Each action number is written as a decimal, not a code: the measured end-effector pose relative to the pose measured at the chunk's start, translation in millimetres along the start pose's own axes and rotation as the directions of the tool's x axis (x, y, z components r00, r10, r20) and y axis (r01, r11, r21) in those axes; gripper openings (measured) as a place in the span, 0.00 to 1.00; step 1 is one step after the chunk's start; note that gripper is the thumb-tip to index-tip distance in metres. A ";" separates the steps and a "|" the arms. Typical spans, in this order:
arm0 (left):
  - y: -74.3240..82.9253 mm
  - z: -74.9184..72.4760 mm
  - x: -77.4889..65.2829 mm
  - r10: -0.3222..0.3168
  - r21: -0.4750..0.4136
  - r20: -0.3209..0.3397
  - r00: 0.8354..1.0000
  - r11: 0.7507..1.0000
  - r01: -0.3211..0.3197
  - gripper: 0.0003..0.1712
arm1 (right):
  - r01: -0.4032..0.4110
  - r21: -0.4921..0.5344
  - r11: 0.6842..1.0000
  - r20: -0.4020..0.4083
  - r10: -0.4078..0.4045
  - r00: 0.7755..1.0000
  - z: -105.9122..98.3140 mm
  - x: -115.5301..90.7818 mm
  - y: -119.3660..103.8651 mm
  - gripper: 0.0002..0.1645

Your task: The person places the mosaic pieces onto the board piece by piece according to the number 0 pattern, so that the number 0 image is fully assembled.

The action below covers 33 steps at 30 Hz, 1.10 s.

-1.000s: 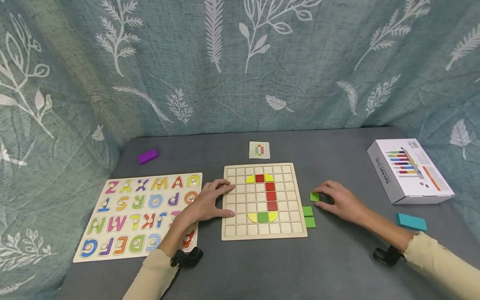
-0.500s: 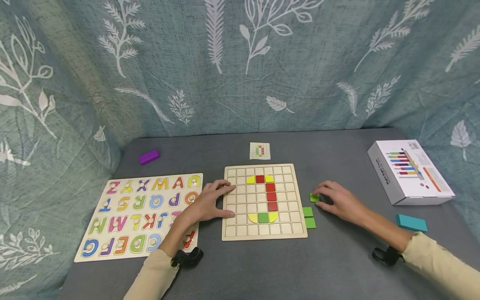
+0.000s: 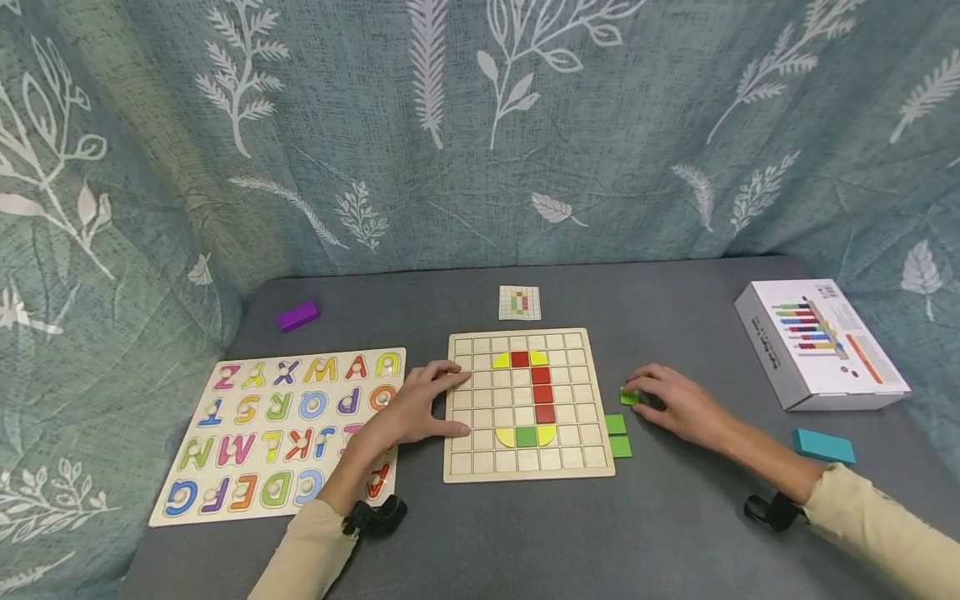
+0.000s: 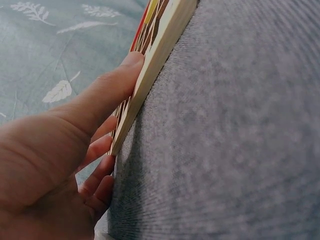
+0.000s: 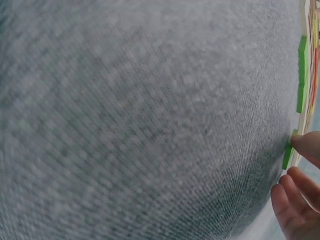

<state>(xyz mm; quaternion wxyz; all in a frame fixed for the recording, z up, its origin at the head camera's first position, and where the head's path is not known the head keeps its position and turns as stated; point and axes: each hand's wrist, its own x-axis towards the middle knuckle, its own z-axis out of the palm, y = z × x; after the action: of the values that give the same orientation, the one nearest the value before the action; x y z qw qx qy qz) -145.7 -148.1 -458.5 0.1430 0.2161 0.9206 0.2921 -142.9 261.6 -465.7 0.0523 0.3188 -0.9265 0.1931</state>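
Observation:
In the head view my left hand [image 3: 417, 405] rests its thumb and fingertips on the left edge of a wooden grid board [image 3: 577, 458]. The left wrist view has the thumb [image 4: 112, 82] lying over the board's rim. Red, yellow and green tiles form a ring open on its left side on the grid. Right of the board my right hand [image 3: 678, 407] pinches a small green square tile [image 3: 628, 398] between thumb and fingers, low over the table. Two more green tiles [image 3: 617, 425] lie against the board's right edge.
A pattern card [image 3: 520, 302] lies behind the board. To the left is an alphabet puzzle [image 3: 247, 392], partly under my left forearm, with a purple block [image 3: 298, 316] behind it. A white box [image 3: 825, 342] and a teal block [image 3: 823, 446] are at right.
My right fingertips have shifted slightly and cover a little more of the green tile. The left hand and the board stay as they were.

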 end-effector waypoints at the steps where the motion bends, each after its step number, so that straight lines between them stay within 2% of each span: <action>1: 0.1 -0.2 0.1 0.003 0.001 0.000 1.000 1.000 -0.003 0.46 | 0.009 -0.003 1.000 -0.004 -0.009 1.000 -0.1 -0.1 0.0 0.14; 15: -0.6 -2.4 1.9 0.032 -0.006 -0.006 0.999 0.999 -0.032 0.46 | 0.058 -0.023 0.998 -0.031 -0.058 0.998 1.3 0.6 2.2 0.14; 28: 1.9 -2.5 3.9 -0.008 -0.027 0.007 1.000 1.000 0.008 0.46 | 0.076 -0.020 0.997 -0.053 -0.077 0.996 2.9 1.8 6.8 0.13; 33: 0.6 -3.0 4.3 0.012 -0.018 -0.008 1.000 1.000 -0.012 0.46 | 0.115 -0.058 0.992 -0.051 -0.118 0.992 -2.5 9.2 7.8 0.13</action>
<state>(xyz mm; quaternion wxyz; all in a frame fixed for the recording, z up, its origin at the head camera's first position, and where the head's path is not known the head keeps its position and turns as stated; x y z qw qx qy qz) -150.4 -147.0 -456.4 0.1397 0.2191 0.9172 0.3020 -155.0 263.0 -463.9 0.0976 0.3652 -0.9096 0.1726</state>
